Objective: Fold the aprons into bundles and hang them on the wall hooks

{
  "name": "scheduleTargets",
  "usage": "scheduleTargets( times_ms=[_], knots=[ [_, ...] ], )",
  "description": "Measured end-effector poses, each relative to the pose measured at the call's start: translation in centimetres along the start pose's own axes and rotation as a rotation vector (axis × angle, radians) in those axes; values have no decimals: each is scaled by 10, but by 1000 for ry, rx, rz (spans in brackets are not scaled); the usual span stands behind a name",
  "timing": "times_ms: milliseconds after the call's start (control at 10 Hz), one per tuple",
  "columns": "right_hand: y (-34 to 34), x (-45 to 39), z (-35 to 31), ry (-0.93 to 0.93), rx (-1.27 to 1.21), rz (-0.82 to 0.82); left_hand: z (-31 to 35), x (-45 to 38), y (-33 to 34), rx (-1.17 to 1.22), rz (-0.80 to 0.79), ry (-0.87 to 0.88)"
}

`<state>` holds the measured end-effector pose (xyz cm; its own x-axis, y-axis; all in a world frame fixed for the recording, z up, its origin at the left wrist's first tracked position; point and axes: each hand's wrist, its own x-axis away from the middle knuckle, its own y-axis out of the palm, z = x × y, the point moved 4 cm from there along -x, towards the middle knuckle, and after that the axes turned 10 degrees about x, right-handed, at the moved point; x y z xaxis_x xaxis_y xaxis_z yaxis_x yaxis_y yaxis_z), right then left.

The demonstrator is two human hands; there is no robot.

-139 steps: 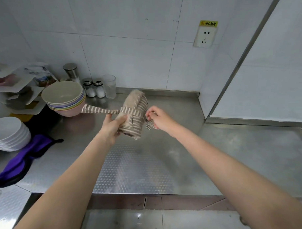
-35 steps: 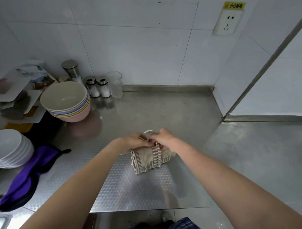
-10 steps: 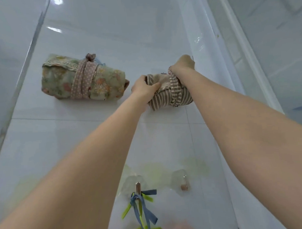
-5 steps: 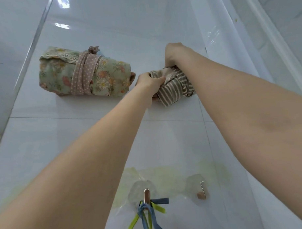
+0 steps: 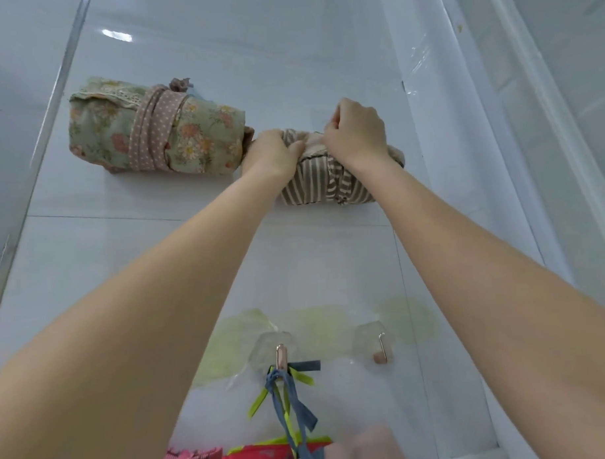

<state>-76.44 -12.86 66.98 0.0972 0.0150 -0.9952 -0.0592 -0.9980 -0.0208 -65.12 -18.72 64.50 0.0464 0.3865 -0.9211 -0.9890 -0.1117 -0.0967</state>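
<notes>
Two rolled bundles sit high on the shiny white tiled wall (image 5: 288,58): a flowery bundle (image 5: 153,133), then the striped bundle (image 5: 321,180) beside it. Left hand (image 5: 272,153) and right hand (image 5: 356,133) both grip the striped one. Two small hooks (image 5: 281,355) stick lower down.

Two rolled apron bundles hang high on the tiled wall: one floral bundle (image 5: 153,135) and one striped bundle (image 5: 323,180). Two clear adhesive hooks sit lower: the ribbon hook (image 5: 281,355) and the bare hook (image 5: 382,345). Two hands reach up: the left hand (image 5: 274,154) and the right hand (image 5: 357,133).
</notes>
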Motion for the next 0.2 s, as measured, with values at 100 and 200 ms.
scheduleTargets(
  times_ms=[100,200],
  knots=[
    [-2,5,3,20,-28,-3,7,10,5,-106,-8,-43],
    [-12,14,-2,11,-41,52,15,22,0,-76,41,-92]
  ],
)
